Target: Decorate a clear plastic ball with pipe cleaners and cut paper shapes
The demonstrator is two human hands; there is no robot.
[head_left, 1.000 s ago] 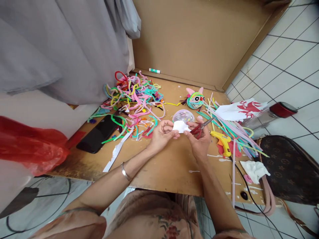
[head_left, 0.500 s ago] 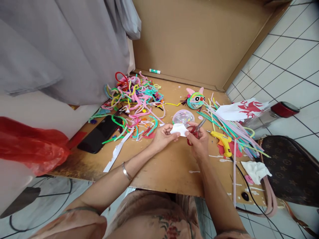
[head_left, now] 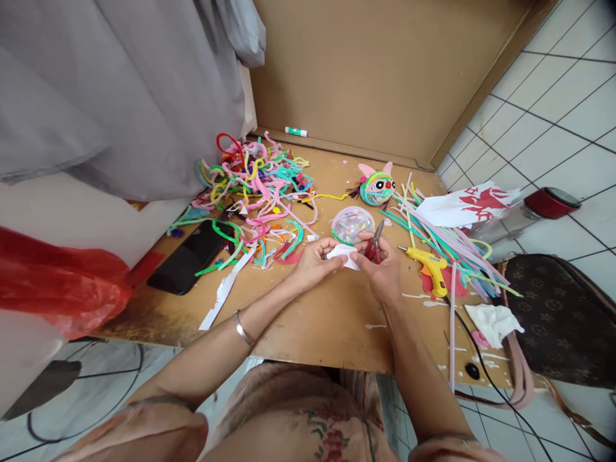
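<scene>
Between my two hands is a small piece of white paper (head_left: 341, 253). My left hand (head_left: 315, 262) pinches its left side with thumb and fingers. At its right edge, the thumb and fingers of my right hand (head_left: 384, 273) grip the paper too. Red-handled scissors (head_left: 374, 246) are also tucked in my right hand, their blades pointing up and away. Just beyond the paper sits a round clear plastic bowl (head_left: 353, 224) with a pale purple rim and small coloured bits. Behind it stands a yarn-wrapped ball figure (head_left: 378, 185) with pink ears, eyes and a red nose.
A tangled heap of pipe cleaners (head_left: 260, 179) lies at left, beside a black phone (head_left: 187, 260) and a torn paper strip (head_left: 226, 292). On the right are straight pipe cleaners (head_left: 447, 234), a yellow glue gun (head_left: 430, 266) with its cord, a bottle (head_left: 551, 202) and a brown bag (head_left: 563, 314).
The white paper has been tilted and shows less of its face. The scissors in my right hand have turned more upright. The whole view has shifted slightly.
</scene>
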